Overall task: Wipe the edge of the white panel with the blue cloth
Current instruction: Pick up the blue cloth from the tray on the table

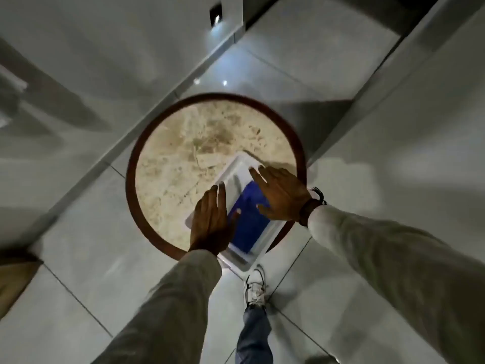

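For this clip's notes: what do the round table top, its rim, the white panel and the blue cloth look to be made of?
Table top: looks like polished stone, beige with mottled veining.
Rim: dark reddish-brown, probably wood; blur leaves it open.
White panel: smooth, likely plastic, with a raised moulded edge.
Blue cloth: soft matte fabric lying flat on the panel; weave too blurred to tell.

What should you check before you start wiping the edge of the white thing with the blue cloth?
1. Blue cloth within reach: ok, it lies on the white panel.
2. Cloth gripped: not ok, right hand rests flat on it, fingers spread.
3. Panel steadied: ok, left hand lies along its left edge.
4. Panel fully supported: not ok, its near corner hangs past the round table rim.
5. Edge free to wipe: cannot tell, hands cover parts of it.
6. Dirt on the edge: cannot tell, picture is blurred.
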Tool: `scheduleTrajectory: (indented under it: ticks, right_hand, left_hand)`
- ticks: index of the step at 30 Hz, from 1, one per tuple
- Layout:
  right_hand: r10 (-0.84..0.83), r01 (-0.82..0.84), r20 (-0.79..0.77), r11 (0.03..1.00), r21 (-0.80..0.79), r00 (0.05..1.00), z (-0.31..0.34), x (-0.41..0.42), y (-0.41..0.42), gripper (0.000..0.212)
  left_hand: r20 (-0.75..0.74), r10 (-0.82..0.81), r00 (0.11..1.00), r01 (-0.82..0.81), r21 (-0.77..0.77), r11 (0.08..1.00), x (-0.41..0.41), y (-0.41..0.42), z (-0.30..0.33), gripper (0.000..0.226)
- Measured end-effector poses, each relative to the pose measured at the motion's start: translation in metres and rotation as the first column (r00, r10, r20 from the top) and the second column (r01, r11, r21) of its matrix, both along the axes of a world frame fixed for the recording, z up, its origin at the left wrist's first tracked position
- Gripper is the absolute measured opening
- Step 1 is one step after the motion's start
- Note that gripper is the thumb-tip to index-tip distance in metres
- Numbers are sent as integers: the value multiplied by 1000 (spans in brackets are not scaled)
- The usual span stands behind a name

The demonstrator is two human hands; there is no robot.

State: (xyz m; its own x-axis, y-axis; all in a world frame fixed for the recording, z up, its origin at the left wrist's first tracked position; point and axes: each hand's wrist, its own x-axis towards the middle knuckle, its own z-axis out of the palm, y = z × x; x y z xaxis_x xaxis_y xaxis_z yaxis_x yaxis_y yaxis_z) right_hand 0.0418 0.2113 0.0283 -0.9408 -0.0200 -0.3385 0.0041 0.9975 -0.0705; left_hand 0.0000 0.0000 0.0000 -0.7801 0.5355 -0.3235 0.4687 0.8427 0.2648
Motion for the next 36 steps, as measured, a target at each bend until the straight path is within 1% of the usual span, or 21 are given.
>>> scheduleTrajectory:
  ticks: [1,4,6,8,10,11,15,17,18,19,21,23,25,26,28,31,32,33,34,35,36]
  right_hand:
    - [-36,37,57,999,-17,998,-16,-4,-2,87]
    - [-173,175,97,984,-11,980,-65,-3,-8,68]
    - [-224,222,164,974,33,961,-86,1,-14,71]
    - [-286,283,197,958,43,938,-98,2,-19,75]
    - [-378,387,209,922,-2,902,-106,-1,-21,72]
    - [-427,449,221,892,-57,877,-108,-3,-23,67]
    - [-536,625,323,691,-363,780,-97,-3,-21,32]
    - [-580,677,355,579,-453,733,-84,2,-14,25]
    - [-605,700,368,522,-486,707,-72,8,-8,23]
    - [-626,717,377,473,-512,683,-59,15,-1,21]
    - [-658,732,383,401,-551,649,-29,32,13,18]
    - [-663,731,384,380,-566,642,1,57,28,28]
    - [-642,750,438,355,-558,629,29,90,45,36]
    - [-628,759,473,319,-568,618,40,105,52,37]
    - [-631,779,532,196,-596,565,61,147,73,38]
    - [-608,777,639,-58,-627,471,83,220,102,49]
    - [-589,758,668,-137,-637,455,86,246,112,49]
    - [-580,747,681,-175,-641,448,88,271,120,45]
    - [-588,752,685,-186,-632,430,85,293,126,40]
    - [-618,762,681,-198,-617,391,81,317,131,36]
    - [-677,766,664,-230,-600,317,74,337,133,35]
  left_hand:
    - [43,0,999,1,-23,1000,0,1,-13,85]
    - [140,31,990,-12,-132,991,6,4,-49,75]
    - [190,106,976,-75,-167,983,15,8,-62,65]
    - [204,134,970,-100,-171,980,18,10,-72,59]
    - [254,170,952,-132,-158,978,14,13,-79,51]
    - [306,206,930,-170,-140,976,12,15,-80,47]
    - [515,369,774,-371,-104,923,-7,23,-70,26]
    - [588,442,678,-495,-79,865,-12,27,-55,7]
    - [631,468,618,-565,-57,823,-12,31,-44,8]
    - [671,486,559,-628,-40,777,-10,37,-32,14]
    - [721,483,496,-689,-11,725,-5,54,-5,17]
    - [765,426,483,-685,28,728,9,81,24,13]
    - [800,353,485,-647,57,760,33,115,50,7]
    - [819,313,480,-622,66,781,45,131,59,13]
    - [847,229,480,-558,94,824,80,169,77,23]
    - [840,153,521,-444,113,889,134,216,88,5]
    - [840,131,527,-393,104,914,154,231,88,8]
    - [844,106,526,-347,99,933,174,246,88,9]
    - [854,90,513,-313,88,946,195,259,87,16]
    - [872,82,482,-297,75,952,216,272,85,24]
    - [895,78,439,-291,59,955,233,283,81,30]
